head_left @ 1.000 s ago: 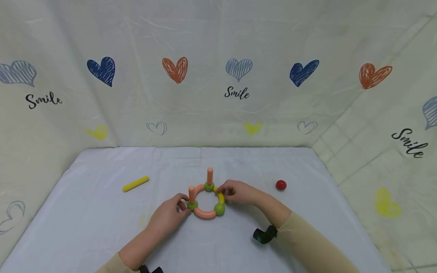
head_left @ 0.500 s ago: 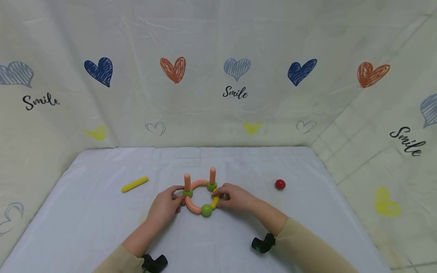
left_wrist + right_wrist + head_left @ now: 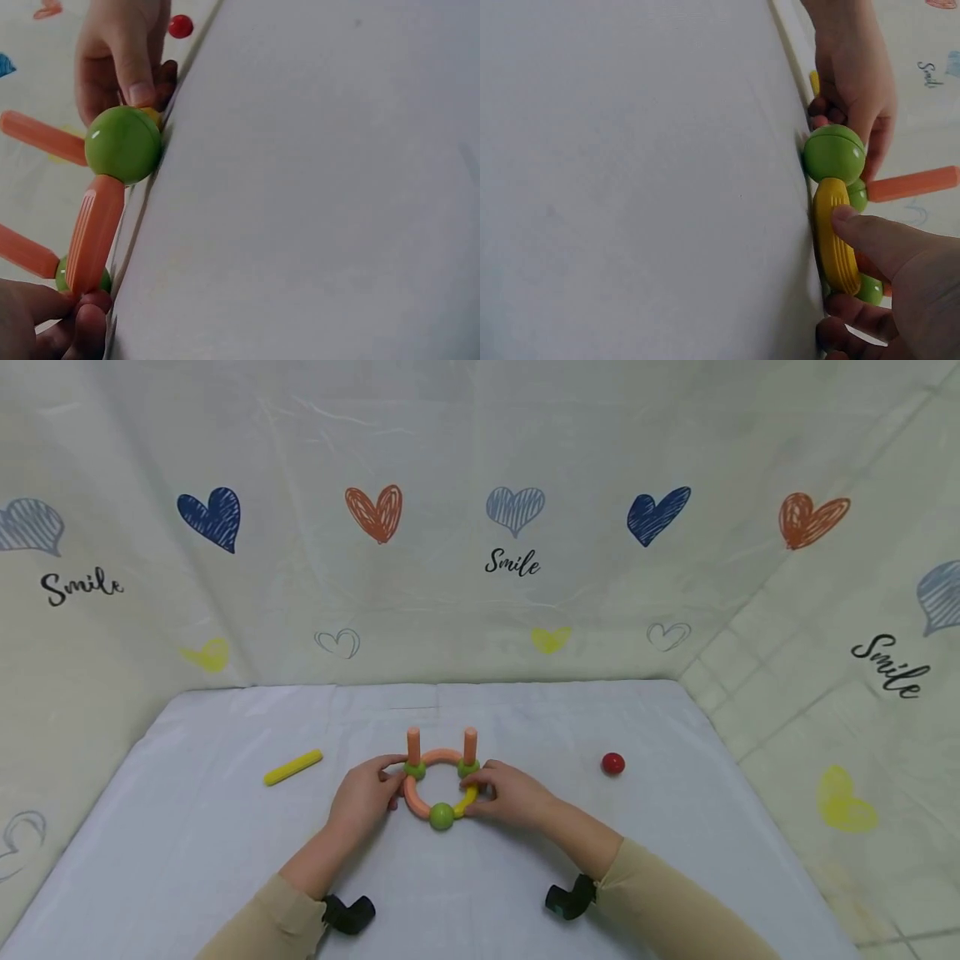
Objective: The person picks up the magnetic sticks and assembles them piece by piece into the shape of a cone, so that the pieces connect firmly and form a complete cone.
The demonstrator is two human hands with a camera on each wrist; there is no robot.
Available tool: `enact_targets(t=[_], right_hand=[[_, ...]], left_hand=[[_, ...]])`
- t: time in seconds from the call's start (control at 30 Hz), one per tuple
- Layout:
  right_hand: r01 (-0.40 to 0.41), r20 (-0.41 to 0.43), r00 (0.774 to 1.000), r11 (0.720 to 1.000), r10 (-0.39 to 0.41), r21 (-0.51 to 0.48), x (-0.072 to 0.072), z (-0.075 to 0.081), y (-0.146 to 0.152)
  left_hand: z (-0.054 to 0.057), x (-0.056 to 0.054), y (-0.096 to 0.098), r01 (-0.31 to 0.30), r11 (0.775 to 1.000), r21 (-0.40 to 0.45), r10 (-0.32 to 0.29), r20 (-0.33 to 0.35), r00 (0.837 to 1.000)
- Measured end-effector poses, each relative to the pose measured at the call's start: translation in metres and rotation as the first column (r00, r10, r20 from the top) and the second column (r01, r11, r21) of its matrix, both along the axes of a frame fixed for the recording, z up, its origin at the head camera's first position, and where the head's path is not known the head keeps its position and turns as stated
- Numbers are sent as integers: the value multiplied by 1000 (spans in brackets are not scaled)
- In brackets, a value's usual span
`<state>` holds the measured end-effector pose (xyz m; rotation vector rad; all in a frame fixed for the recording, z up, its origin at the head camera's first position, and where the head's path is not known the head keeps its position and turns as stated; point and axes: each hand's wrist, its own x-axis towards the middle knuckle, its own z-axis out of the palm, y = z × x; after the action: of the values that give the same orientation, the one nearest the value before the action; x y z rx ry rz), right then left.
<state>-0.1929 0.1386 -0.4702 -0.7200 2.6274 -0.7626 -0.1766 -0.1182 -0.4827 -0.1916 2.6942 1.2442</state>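
A toy ring of balls and curved rods lies on the table between both hands. Its curved rods are an orange back rod (image 3: 442,755), an orange left rod (image 3: 413,798) and a yellow right rod (image 3: 834,232). They join at a front green ball (image 3: 442,816), a left green ball (image 3: 415,769) and a right green ball (image 3: 468,768). Straight orange rods (image 3: 413,746) stand upright on the two rear balls. My left hand (image 3: 362,793) pinches the ring at its left ball and adjoining orange rod. My right hand (image 3: 513,795) grips the yellow curved rod between thumb and fingers.
A straight yellow rod (image 3: 293,767) lies to the left on the white-covered table (image 3: 225,852). Off to the right sits a red ball (image 3: 613,764). Behind the table hangs a pale sheet (image 3: 442,618) printed with hearts.
The ring has turned clockwise: its front ball shifted left and its left ball moved farther back. My left hand went back with it, while my right hand kept to the yellow rod.
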Motion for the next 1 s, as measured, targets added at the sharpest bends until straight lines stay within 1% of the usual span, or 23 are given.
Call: enact_targets(t=[0.2,0.47,0.6,0.77,1.0], right_hand=[[17,-14,1000,1000,-17,-10,0,-3,-2],[31,17,999,999,-31,-33,-2,-5,-1],[33,33,999,999,-32,-41,-3,-7,0],[33,38,999,998,-32,-46,-4,-9,1],[36,44,998,998,-33,-60,-5,-9,1]], left_hand=[[1,-6,0,4,1000,-15,-5,-16,1000],[1,-9,-1,9,1000,-14,-9,-20,1000],[2,-9,-7,7,1000,-28,-8,-25,1000],[8,-9,-18,-11,999,-36,10,-40,999],[18,-6,-35,-13,998,-58,10,-46,999]])
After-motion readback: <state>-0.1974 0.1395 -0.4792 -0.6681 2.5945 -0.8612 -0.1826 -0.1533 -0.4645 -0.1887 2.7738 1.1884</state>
